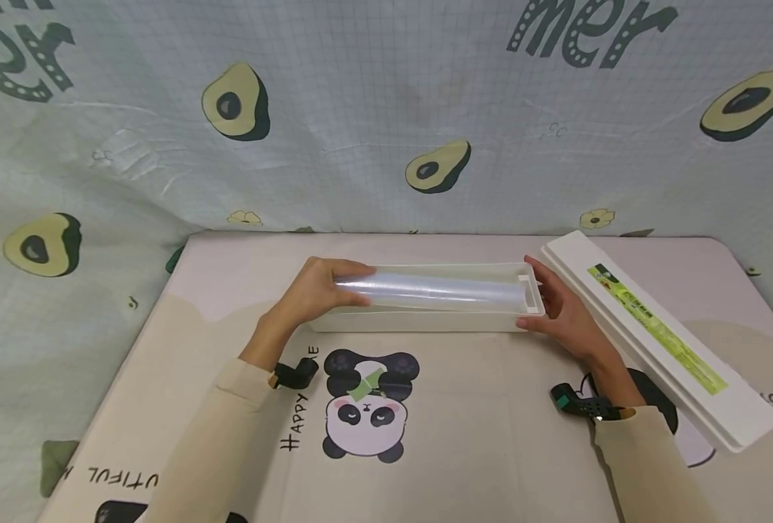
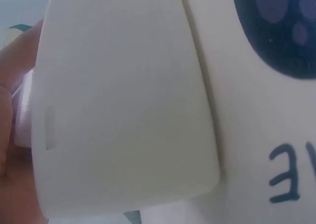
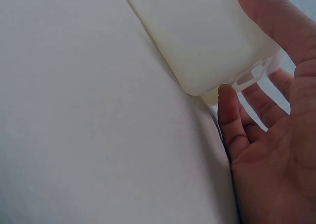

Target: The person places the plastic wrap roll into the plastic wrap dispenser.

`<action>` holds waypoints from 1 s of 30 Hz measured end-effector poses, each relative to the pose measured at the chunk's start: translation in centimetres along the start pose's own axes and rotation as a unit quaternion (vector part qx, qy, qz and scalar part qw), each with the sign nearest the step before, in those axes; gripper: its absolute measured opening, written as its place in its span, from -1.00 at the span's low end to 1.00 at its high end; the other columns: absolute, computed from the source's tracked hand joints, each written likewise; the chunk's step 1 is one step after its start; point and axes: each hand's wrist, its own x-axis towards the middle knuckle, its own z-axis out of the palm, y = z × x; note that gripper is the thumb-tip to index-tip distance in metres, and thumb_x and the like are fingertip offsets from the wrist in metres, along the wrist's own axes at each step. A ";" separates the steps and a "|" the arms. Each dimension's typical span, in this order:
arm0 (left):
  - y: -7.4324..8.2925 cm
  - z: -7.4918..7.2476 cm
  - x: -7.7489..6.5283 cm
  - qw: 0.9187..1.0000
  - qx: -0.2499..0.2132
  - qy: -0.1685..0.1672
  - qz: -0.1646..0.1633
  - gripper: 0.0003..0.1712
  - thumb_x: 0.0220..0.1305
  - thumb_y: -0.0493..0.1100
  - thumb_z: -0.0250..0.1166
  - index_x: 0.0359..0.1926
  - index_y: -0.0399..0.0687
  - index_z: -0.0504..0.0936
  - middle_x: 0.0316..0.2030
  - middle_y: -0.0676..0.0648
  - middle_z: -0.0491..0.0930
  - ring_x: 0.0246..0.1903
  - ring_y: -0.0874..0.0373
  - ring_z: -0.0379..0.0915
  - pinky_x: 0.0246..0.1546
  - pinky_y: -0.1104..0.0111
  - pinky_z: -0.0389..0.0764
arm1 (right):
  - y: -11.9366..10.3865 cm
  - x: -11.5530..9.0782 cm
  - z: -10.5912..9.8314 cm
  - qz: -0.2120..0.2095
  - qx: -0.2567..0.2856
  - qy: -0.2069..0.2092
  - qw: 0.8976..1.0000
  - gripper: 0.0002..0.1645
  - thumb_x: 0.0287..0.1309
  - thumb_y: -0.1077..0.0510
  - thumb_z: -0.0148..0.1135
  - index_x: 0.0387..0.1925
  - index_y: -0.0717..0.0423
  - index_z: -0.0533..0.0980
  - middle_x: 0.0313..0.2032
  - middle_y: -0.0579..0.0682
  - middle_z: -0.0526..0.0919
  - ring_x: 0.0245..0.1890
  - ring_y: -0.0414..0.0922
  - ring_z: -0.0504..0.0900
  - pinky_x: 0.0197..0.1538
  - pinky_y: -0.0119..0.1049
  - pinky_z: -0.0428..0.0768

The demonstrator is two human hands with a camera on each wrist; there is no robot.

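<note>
A long white box (image 1: 419, 322) sits lidless near the far side of the table, with a roll of clear plastic wrap (image 1: 439, 288) lying lengthwise in it. My left hand (image 1: 314, 290) pinches the left end of the roll, thumb at the near side and fingers at the far side. In the left wrist view, the box's side wall (image 2: 123, 100) covers much of that hand. At the right end, my right hand (image 1: 561, 309) grips the box, thumb on the front wall. The right wrist view shows its fingers (image 3: 232, 120) curled at the box's end.
A long white lid (image 1: 622, 327) with a green label lies slanted at the right, by my right forearm. The tablecloth carries a printed panda (image 1: 367, 414). Behind the table hangs a pale curtain (image 1: 347, 109) with avocado prints.
</note>
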 end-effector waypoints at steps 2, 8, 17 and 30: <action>-0.2 0.1 -0.2 1.000 -0.006 0.004 0.000 -0.44 -0.09 -0.17 0.55 0.02 -0.15 0.67 -0.02 -0.07 0.64 0.07 0.02 0.50 0.10 0.17 0.46 | 0.0 0.0 0.1 -0.001 -0.002 0.000 1.000 0.17 -0.06 0.45 0.37 0.49 -0.10 -0.02 0.24 0.14 0.26 0.03 -0.07 0.39 0.00 -0.53 0.45; -0.5 0.4 -0.3 1.000 -0.013 0.010 0.005 -0.46 -0.08 -0.20 0.54 0.02 -0.14 0.68 -0.02 -0.04 0.64 0.07 0.04 0.50 0.08 0.17 0.48 | 0.0 -0.1 0.1 -0.001 -0.011 0.002 1.000 0.18 -0.05 0.42 0.37 0.50 -0.12 -0.03 0.24 0.15 0.26 0.02 -0.07 0.39 0.00 -0.53 0.45; -0.5 0.6 -0.3 1.000 -0.005 0.008 0.005 -0.45 -0.09 -0.21 0.55 0.02 -0.16 0.67 0.00 -0.07 0.63 0.08 0.01 0.50 0.06 0.14 0.50 | 0.0 -0.1 0.1 -0.004 0.002 -0.001 1.000 0.17 -0.04 0.45 0.35 0.50 -0.12 -0.03 0.25 0.18 0.24 0.04 -0.09 0.39 0.00 -0.53 0.46; -0.7 0.8 -0.3 1.000 0.024 0.006 0.007 -0.46 -0.07 -0.17 0.54 0.02 -0.14 0.67 0.01 -0.06 0.61 0.08 0.01 0.49 0.06 0.15 0.49 | -0.3 0.0 0.2 -0.006 -0.002 -0.002 1.000 0.17 -0.04 0.46 0.34 0.50 -0.09 -0.03 0.24 0.19 0.25 0.01 -0.10 0.39 -0.02 -0.53 0.45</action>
